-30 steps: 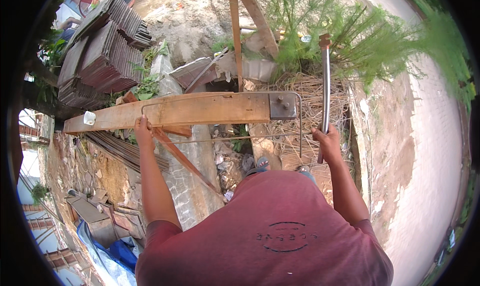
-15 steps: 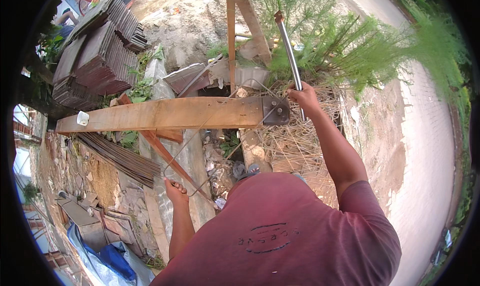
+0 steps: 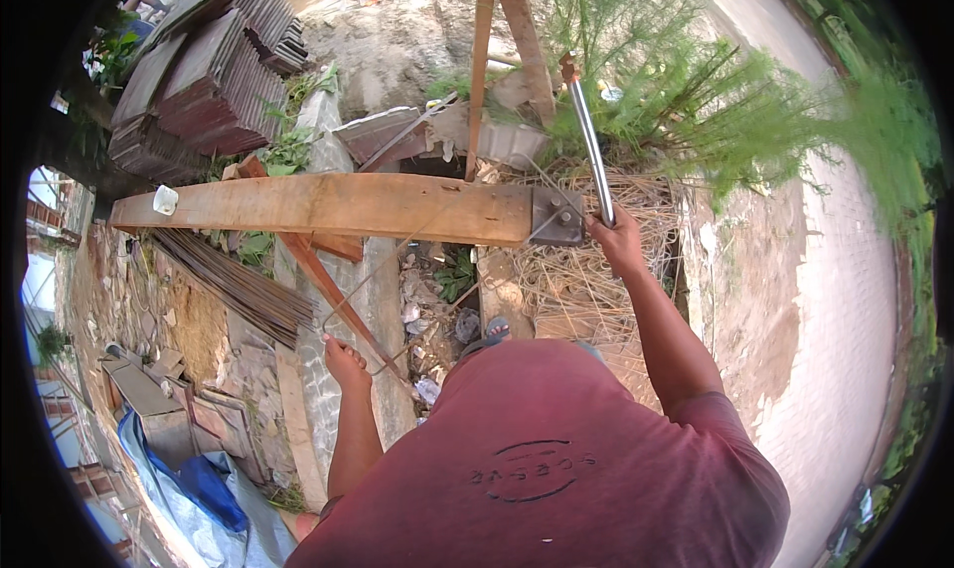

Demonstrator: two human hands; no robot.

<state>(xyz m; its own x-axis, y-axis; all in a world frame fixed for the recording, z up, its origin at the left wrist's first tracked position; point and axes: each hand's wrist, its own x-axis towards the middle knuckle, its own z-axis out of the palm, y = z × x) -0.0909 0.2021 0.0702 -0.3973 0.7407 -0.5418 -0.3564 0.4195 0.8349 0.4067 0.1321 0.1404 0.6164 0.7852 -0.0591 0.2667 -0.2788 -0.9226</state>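
My left hand (image 3: 347,361) is closed around the near-left corner of a thin bent steel rod (image 3: 343,307), which has a long, roughly rectangular outline. The rod stretches across a wooden beam (image 3: 348,207) to a dark bolted metal plate (image 3: 557,218) at the beam's right end. Just right of that plate, my right hand (image 3: 618,241) grips a shiny metal bar (image 3: 590,141) near its lower end. The bar points away from me and has a rusty, notched tip. My fingers hide the bar's lower end.
Many bent thin rods (image 3: 606,295) are piled under the plate. Straight rods (image 3: 238,285) lie beneath the beam at left. Stacked ribbed tiles (image 3: 214,96) stand far left. Leafy branches (image 3: 686,111) hang at far right. A blue tarp (image 3: 204,493) lies near left.
My right hand and the metal bar have come nearer to me, beside the bolted plate. My left hand keeps its hold on the rod. The whole view has shifted slightly.
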